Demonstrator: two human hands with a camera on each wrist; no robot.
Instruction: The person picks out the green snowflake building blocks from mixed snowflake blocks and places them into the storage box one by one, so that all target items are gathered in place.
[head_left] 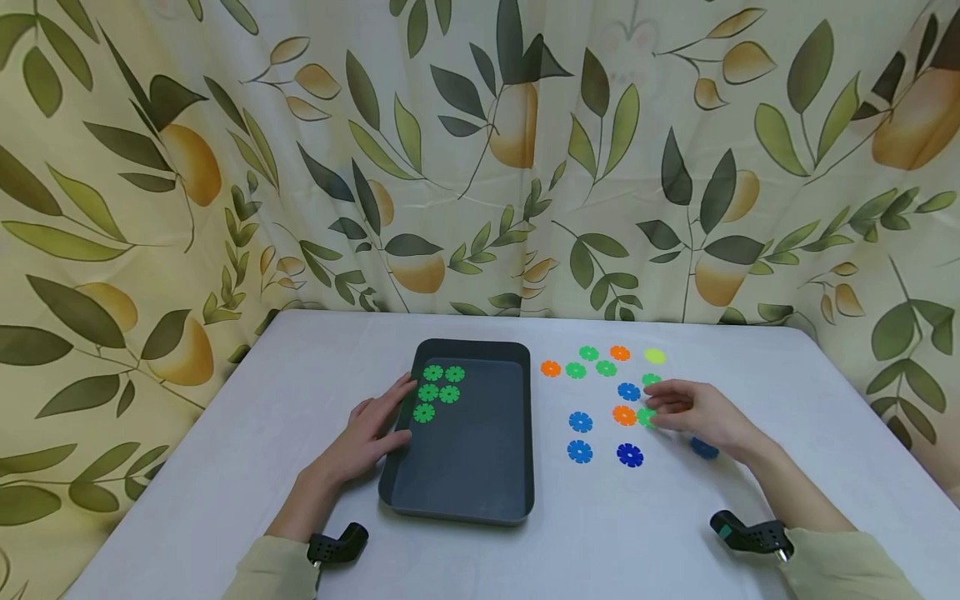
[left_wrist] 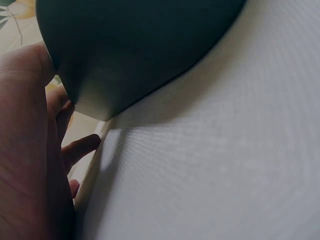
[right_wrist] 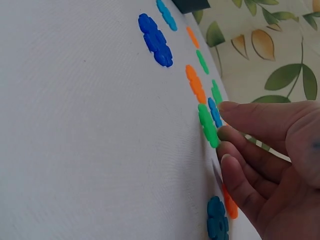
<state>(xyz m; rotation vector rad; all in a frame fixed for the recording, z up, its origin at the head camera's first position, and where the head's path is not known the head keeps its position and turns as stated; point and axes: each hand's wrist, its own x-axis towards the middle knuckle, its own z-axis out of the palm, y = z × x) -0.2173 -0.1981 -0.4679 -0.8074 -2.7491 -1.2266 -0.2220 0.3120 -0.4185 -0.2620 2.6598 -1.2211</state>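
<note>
Green discs point(head_left: 439, 385) — five — are lying in the tray point(head_left: 517, 467), four waiting outside, the left hand point(head_left: 372, 429) resting relaxed against its wall point(left_wrist: 150, 45), while right fingertips point(right_wrist: 231, 160) are touching — not yet gripping — another green disc point(right_wrist: 208, 125).

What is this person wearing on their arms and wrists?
Both arms wear pale green long sleeves, pushed back above the wrists. A small black device is strapped at each wrist: the right wrist device has a teal tip, the left wrist device is plain black. The hands are bare, with no gloves or rings visible.
</note>
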